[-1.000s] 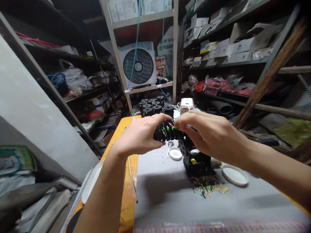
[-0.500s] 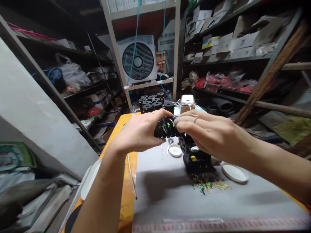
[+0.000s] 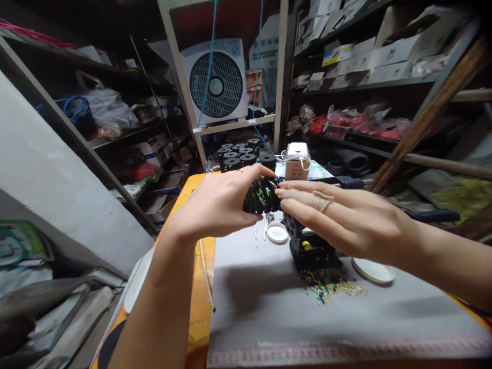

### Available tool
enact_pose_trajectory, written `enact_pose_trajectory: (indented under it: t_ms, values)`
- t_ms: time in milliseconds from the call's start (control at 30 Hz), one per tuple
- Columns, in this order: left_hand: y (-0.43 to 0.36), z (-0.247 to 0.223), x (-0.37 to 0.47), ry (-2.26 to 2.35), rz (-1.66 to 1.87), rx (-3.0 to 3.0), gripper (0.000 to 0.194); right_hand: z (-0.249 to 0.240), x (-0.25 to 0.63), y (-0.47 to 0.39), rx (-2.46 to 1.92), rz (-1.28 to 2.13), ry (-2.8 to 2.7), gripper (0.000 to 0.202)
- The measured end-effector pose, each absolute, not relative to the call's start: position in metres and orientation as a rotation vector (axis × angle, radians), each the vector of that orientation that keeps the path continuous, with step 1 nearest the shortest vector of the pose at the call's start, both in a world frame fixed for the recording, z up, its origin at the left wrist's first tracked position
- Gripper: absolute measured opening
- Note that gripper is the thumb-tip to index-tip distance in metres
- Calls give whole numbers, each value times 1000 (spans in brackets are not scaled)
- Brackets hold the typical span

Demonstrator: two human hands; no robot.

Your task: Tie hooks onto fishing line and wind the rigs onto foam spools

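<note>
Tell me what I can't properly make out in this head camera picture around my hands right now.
All in the head view:
- Ends of the black coiled bundle: hidden by the left hand and right hand.
- Upper part of the black stand: behind the right hand.
- White plate at left: partly covered by the left arm.
- Scattered bits: too small to count.
- Marked strip: print blurred.

The right hand (image 3: 361, 220) over there has a tan cloth wrap (image 3: 307, 199) around one of its fingers (image 3: 283, 193) (to me it looks like a tiny sock). The left hand (image 3: 217, 202) wears a thin ring (image 3: 241, 170), and both arms (image 3: 165, 287) are bare.
</note>
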State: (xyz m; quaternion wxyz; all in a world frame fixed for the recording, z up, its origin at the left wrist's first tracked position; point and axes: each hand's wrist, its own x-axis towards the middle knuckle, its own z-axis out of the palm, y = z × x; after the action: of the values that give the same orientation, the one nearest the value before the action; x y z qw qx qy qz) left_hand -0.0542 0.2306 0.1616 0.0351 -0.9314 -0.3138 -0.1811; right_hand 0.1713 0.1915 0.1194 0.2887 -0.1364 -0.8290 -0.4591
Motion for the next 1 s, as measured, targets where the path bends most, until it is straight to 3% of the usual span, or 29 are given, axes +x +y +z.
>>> enact_pose_trajectory:
  t_ms: [300,433,600,700,1000]
  values:
    - [230,161,-54,-970,-553,-2851,58,93,181,172,-670,-1326,-2370,43]
    - [230,161,-54,-995,-528,-2839,59,67,193,148,-839,-1130,-2433,56]
    - [230,162,-54,-1034,-486,-2807,61,31,204,113,-1154,-296,-2447,22]
    - [230,162,-54,-1056,-481,-2796,62,21,201,109,-1265,101,-2400,17]
    - [232,160,-53,-1136,-458,-2755,68,13,176,126,-1457,83,-2306,12]
